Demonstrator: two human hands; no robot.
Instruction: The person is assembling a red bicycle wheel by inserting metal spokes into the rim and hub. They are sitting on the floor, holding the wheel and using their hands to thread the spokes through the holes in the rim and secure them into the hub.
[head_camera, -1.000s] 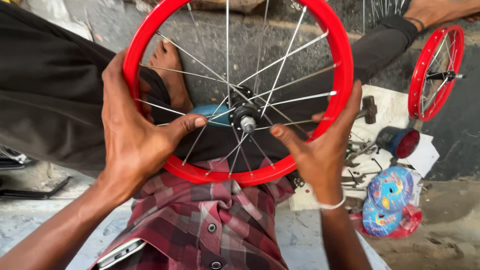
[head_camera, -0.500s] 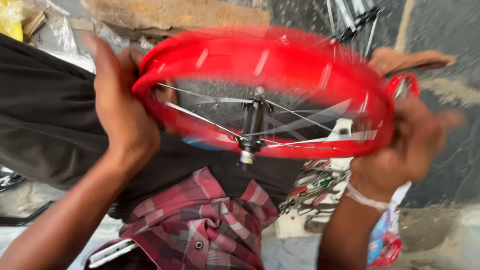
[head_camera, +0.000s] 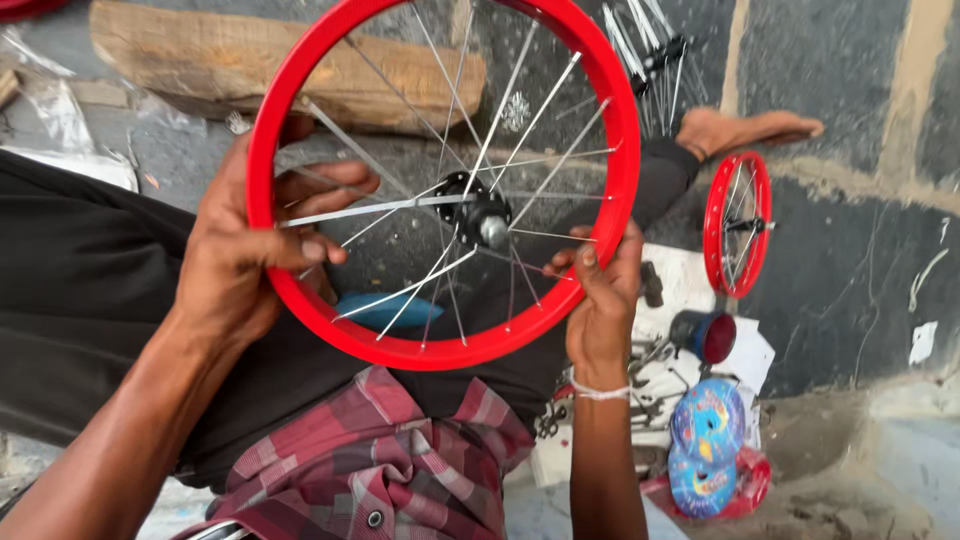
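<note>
Two hands grip my red wheel rim (head_camera: 300, 300): left hand (head_camera: 235, 260) clasps the edge, right hand (head_camera: 600, 295) fingers pinch spokes (head_camera: 540, 115); best kept level.

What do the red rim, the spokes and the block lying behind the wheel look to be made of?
Red rim: probably painted or coated metal, smooth and glossy with highlights. Spokes: thin bare metal wire, silvery and reflective. Block: rough unfinished wood, brown, with grain and worn edges. The left hand and right hand grip the rim.

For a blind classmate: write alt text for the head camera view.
Two bare hands, left hand and right hand, hold a red spoked wheel flat above the lap. A smaller red wheel stands on the ground nearby.
</note>
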